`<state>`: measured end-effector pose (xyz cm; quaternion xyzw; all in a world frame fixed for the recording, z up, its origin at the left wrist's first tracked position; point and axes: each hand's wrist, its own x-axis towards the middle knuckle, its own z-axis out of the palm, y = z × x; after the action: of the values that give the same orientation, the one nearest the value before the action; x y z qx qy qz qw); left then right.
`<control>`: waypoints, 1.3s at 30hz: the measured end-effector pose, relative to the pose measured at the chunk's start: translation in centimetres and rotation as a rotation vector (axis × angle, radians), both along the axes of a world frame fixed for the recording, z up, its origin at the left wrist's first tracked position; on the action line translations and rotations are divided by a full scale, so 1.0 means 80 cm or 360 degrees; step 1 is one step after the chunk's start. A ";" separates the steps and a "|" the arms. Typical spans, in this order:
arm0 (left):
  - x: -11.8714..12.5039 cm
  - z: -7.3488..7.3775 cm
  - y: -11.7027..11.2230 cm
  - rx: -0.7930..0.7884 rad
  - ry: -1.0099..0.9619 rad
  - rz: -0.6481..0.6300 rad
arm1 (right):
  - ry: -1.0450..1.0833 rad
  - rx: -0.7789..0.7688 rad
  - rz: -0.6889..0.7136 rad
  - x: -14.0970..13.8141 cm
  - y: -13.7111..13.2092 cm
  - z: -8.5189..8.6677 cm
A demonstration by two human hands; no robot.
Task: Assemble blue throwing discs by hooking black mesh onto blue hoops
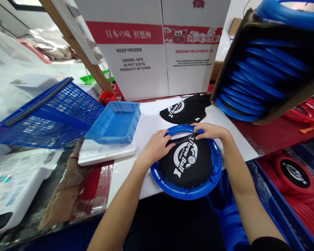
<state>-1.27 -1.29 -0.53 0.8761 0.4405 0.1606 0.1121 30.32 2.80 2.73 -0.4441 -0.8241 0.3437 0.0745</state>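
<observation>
In front of me a blue plastic ring [187, 194] lies on the white work surface, a black mesh net [199, 172] printed "Throw Ball" spread inside it. The mesh reaches the ring along the near side and both flanks; a gap shows at the far side. My left hand [158, 146] pinches the net's upper left edge beside the rim. At the upper right, my right hand [208, 131] grips the net's edge against the ring, its fingertips over the rim. Just beyond the ring lie more black printed nets [184, 111], loosely piled.
An open carton [231, 62] of stacked blue rings [261, 76] leans at the right. Left of the ring are a light-blue tray [115, 125] and a blue basket [49, 115]. A tall white box [146, 82] stands behind. Red rings [298, 202] fill a crate at lower right.
</observation>
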 end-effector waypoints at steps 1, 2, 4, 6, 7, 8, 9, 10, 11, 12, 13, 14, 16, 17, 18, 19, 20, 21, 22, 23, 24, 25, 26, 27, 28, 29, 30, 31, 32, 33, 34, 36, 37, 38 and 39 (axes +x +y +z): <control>-0.003 0.002 0.003 -0.0037 -0.0071 0.0039 | 0.0052 0.0038 -0.0014 -0.003 0.001 -0.001; -0.007 0.004 0.005 -0.0080 -0.0140 0.0093 | 0.0104 0.0073 -0.0030 -0.007 0.002 -0.003; -0.013 0.008 0.010 -0.0164 -0.0255 0.0212 | 0.0197 0.0120 -0.0076 -0.012 0.004 -0.007; -0.017 0.012 0.013 -0.0241 -0.0355 0.0327 | 0.0281 0.0122 -0.0124 -0.014 0.007 -0.011; -0.018 0.013 0.014 -0.0279 -0.0409 0.0384 | 0.0323 0.0108 -0.0145 -0.015 0.009 -0.014; -0.019 0.015 0.015 -0.0318 -0.0466 0.0440 | 0.0367 0.0087 -0.0164 -0.014 0.010 -0.016; -0.019 0.015 0.016 -0.0356 -0.0527 0.0490 | 0.0410 0.0063 -0.0181 -0.014 0.012 -0.018; -0.020 0.015 0.016 -0.0395 -0.0588 0.0530 | 0.0450 0.0039 -0.0197 -0.013 0.013 -0.020; -0.020 0.015 0.017 -0.0434 -0.0646 0.0554 | 0.0482 0.0020 -0.0214 -0.012 0.014 -0.022; -0.021 0.015 0.018 -0.0475 -0.0698 0.0563 | 0.0504 0.0008 -0.0232 -0.011 0.015 -0.024; -0.022 0.014 0.020 -0.0521 -0.0744 0.0562 | 0.0515 0.0000 -0.0247 -0.010 0.016 -0.025; -0.023 0.013 0.022 -0.0572 -0.0783 0.0553 | 0.0520 -0.0006 -0.0259 -0.009 0.017 -0.025; -0.026 0.010 0.025 -0.0688 -0.0860 0.0528 | 0.0517 -0.0018 -0.0265 -0.008 0.018 -0.026; -0.028 0.008 0.027 -0.0745 -0.0902 0.0513 | 0.0517 -0.0028 -0.0253 -0.007 0.019 -0.026; -0.029 0.006 0.028 -0.0794 -0.0945 0.0499 | 0.0521 -0.0041 -0.0236 -0.006 0.019 -0.025; -0.030 0.005 0.030 -0.0833 -0.0986 0.0487 | 0.0525 -0.0056 -0.0215 -0.004 0.020 -0.025; -0.031 0.003 0.031 -0.0856 -0.1023 0.0480 | 0.0529 -0.0071 -0.0197 -0.003 0.021 -0.025; -0.032 0.002 0.031 -0.0869 -0.1054 0.0477 | 0.0531 -0.0088 -0.0179 -0.001 0.022 -0.025; -0.032 0.001 0.032 -0.0875 -0.1078 0.0478 | 0.0534 -0.0103 -0.0167 0.001 0.022 -0.025; -0.032 -0.001 0.032 -0.0877 -0.1100 0.0482 | 0.0538 -0.0119 -0.0157 0.003 0.023 -0.026; -0.032 -0.001 0.032 -0.0880 -0.1123 0.0489 | 0.0543 -0.0134 -0.0149 0.004 0.024 -0.026; -0.031 -0.002 0.032 -0.0884 -0.1146 0.0495 | 0.0551 -0.0148 -0.0139 0.006 0.024 -0.027; -0.031 -0.003 0.032 -0.0892 -0.1167 0.0500 | 0.0564 -0.0159 -0.0128 0.007 0.025 -0.027; -0.030 -0.004 0.031 -0.0899 -0.1186 0.0505 | 0.0579 -0.0170 -0.0115 0.008 0.026 -0.028; -0.029 -0.005 0.031 -0.0901 -0.1205 0.0512 | 0.0593 -0.0177 -0.0104 0.008 0.026 -0.029; -0.028 -0.005 0.031 -0.0900 -0.1220 0.0520 | 0.0603 -0.0179 -0.0097 0.008 0.027 -0.030; -0.028 -0.006 0.030 -0.0896 -0.1235 0.0528 | 0.0609 -0.0174 -0.0097 0.008 0.027 -0.031; -0.027 -0.006 0.030 -0.0884 -0.1248 0.0536 | 0.0610 -0.0165 -0.0104 0.008 0.027 -0.032; -0.027 -0.007 0.030 -0.0868 -0.1256 0.0543 | 0.0612 -0.0155 -0.0119 0.007 0.027 -0.033; -0.026 -0.007 0.030 -0.0850 -0.1259 0.0547 | 0.0622 -0.0148 -0.0142 0.007 0.027 -0.035; -0.026 -0.007 0.030 -0.0839 -0.1255 0.0546 | 0.0641 -0.0144 -0.0170 0.006 0.027 -0.037; -0.027 -0.007 0.031 -0.0842 -0.1243 0.0540 | 0.0698 -0.0151 -0.0216 0.006 0.028 -0.040; -0.028 -0.007 0.031 -0.0858 -0.1240 0.0533 | 0.0725 -0.0158 -0.0229 0.006 0.028 -0.042; -0.029 -0.007 0.032 -0.0882 -0.1242 0.0522 | 0.0743 -0.0165 -0.0234 0.006 0.029 -0.042; -0.030 -0.007 0.032 -0.0906 -0.1243 0.0506 | 0.0748 -0.0176 -0.0230 0.007 0.030 -0.043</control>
<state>-3.66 1.29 -1.08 0.6075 0.5198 0.3650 0.4770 30.86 5.20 -0.69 -0.4131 -0.7302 0.4759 0.2640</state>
